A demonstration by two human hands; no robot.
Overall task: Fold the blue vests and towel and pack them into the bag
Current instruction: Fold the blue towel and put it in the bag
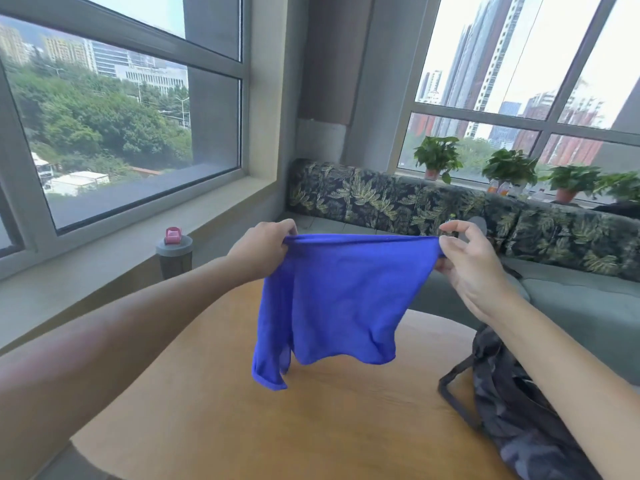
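Both hands, left hand (266,242) and right hand (465,261), pinch the blue vest's (341,299) top edge above the bench (214,410). The slack lower hem may bunch unevenly when laid down, spoiling the fold.

The blue vest (341,299) in the middle of the frame looks like thin, slightly sheer cloth, matt, with soft wrinkles and a hemmed top edge. The desk (214,420) under it is wood or wood-look, warm tan, smooth with a low satin sheen. The bag (519,410) at lower right is dark camo-print fabric, kind of crinkly, with matt webbing straps. The bottle (174,254) at centre left has a grey plastic lid with a glossy pink cap. The sofa (398,199) at the back is leaf-print woven upholstery.
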